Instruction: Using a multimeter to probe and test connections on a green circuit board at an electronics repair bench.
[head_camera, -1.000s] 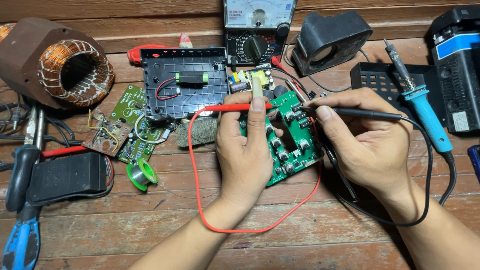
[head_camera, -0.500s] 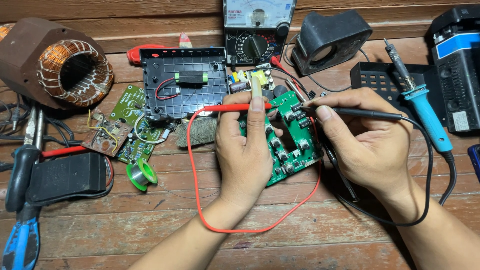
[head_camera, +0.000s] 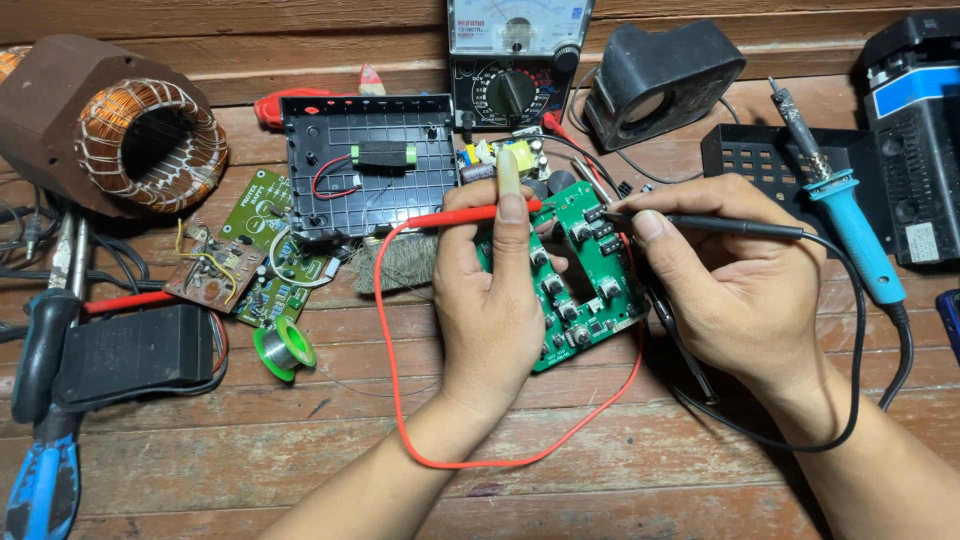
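Observation:
My left hand (head_camera: 490, 290) grips a red test probe (head_camera: 462, 214), its tip pressed toward a green circuit board (head_camera: 588, 290) that the same hand steadies on the wooden table. My right hand (head_camera: 722, 280) pinches a black test probe (head_camera: 730, 226), whose tip touches the board's upper right edge. Red lead wire (head_camera: 400, 400) loops below my left wrist. Black lead wire (head_camera: 850, 330) curls past my right wrist. Both leads run to an analog multimeter (head_camera: 515, 55) standing at the back.
A black plastic case (head_camera: 370, 165) with a small battery lies left of the board. Farther left are a copper-wound coil (head_camera: 140, 140), two small circuit boards (head_camera: 250, 260), a solder spool (head_camera: 283, 350) and blue-handled pliers (head_camera: 45, 470). A blue soldering iron (head_camera: 850, 220) lies at right.

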